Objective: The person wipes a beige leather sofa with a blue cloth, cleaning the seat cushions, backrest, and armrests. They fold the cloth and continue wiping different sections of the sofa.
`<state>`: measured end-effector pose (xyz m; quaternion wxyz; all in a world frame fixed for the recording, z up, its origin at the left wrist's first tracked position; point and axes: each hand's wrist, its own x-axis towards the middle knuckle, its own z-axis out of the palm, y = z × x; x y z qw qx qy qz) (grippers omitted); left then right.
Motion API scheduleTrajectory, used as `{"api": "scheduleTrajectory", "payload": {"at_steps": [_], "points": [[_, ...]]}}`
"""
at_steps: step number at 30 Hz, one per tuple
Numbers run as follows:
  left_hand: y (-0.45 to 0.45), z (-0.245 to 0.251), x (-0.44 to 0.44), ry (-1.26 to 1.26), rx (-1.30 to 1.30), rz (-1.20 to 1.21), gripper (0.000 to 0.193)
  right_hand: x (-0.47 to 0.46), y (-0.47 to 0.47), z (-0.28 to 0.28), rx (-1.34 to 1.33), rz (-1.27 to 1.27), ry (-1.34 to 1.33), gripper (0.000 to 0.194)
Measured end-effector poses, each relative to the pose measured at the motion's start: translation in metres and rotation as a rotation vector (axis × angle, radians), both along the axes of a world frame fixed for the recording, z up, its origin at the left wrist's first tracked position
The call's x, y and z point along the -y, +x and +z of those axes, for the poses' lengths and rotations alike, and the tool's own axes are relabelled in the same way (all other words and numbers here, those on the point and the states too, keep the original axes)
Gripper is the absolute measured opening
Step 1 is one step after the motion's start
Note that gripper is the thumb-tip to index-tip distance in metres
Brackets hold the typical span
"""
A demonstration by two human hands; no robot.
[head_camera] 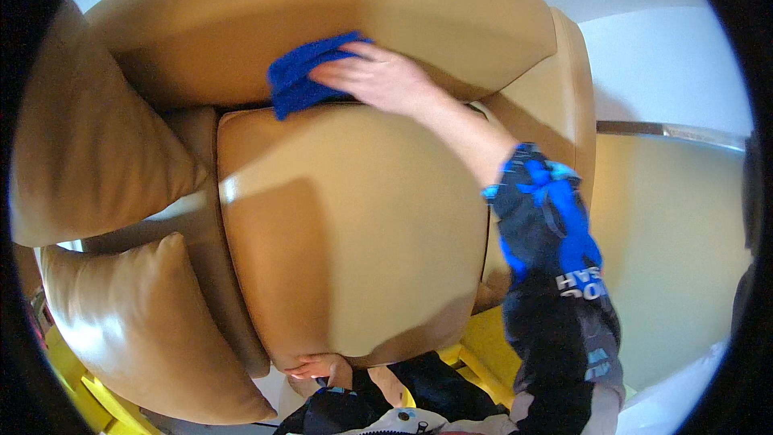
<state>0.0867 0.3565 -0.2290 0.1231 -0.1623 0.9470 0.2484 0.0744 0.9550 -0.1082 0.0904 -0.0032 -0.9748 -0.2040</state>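
My right hand (374,75) presses a blue cloth (302,75) against the lower part of a tan leather sofa's backrest (272,24), just above the back edge of the seat cushion (386,205). Fingers lie over the cloth, and one corner of it hangs down onto the cushion. Down at the cushion's front edge, my left hand (317,367) rests with its fingers on the leather and holds nothing. The right arm reaches across the sofa's right end in a dark sleeve with blue patches.
Two tan cushions (102,151) (139,326) lie at the left. An armrest (561,96) rises at the right, beside a glossy pale panel (658,241) with a metallic upper edge. Yellow furniture (495,338) stands below, near my legs.
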Motion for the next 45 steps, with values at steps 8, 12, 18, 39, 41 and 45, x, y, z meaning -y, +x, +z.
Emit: {"api": "scheduleTrajectory", "payload": {"at_steps": [8, 12, 18, 39, 41, 45], "points": [[0.01, -0.032, 0.032, -0.026, 0.017, 0.11, 0.07, -0.002, 0.091, 0.082, 0.148, -0.357, -0.014, 0.053], [-0.001, 0.01, -0.009, -0.041, -0.017, 0.148, 0.07, 0.025, 0.069, 0.072, 0.025, -0.509, -0.221, 0.065], [0.002, -0.001, -0.007, -0.037, -0.006, 0.134, 0.071, 0.022, 0.019, 0.025, -0.259, -0.614, -0.165, 0.082], [-0.003, -0.027, 0.017, -0.124, 0.181, 0.124, 0.073, -0.025, 0.233, 0.14, 0.283, -0.837, -0.075, 0.062], [-0.004, -0.031, 0.026, -0.146, 0.177, 0.136, 0.073, -0.014, 0.228, 0.145, 0.443, -0.772, -0.118, 0.057], [-0.004, -0.016, -0.01, -0.175, 0.186, 0.135, 0.073, 0.038, 0.244, 0.125, 0.899, -0.629, -0.211, 0.037]]}}
